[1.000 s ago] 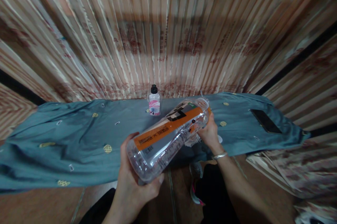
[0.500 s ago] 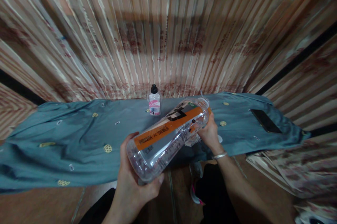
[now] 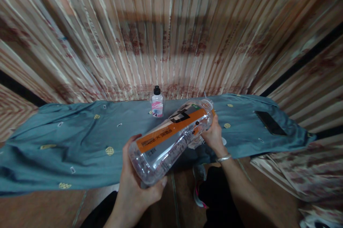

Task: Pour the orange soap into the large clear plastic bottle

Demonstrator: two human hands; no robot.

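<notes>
A large clear plastic bottle with an orange and grey label is held up at a slant over the cloth-covered surface. Its base rests in my left hand, whose fingers and thumb wrap round it. At the upper right end, my right hand is closed round the bottle near its neck; some of its fingers are hidden behind the plastic. Below the bottle, beside my right hand, some crumpled clear plastic shows in part. Beyond the bottle, a small clear bottle with a black cap and pink label stands upright.
A blue-green cloth with yellow prints covers the long surface. Toward its right end lies a dark flat phone-like object. Pleated patterned curtains hang behind and at the sides, with dark bars. Below is a brown floor.
</notes>
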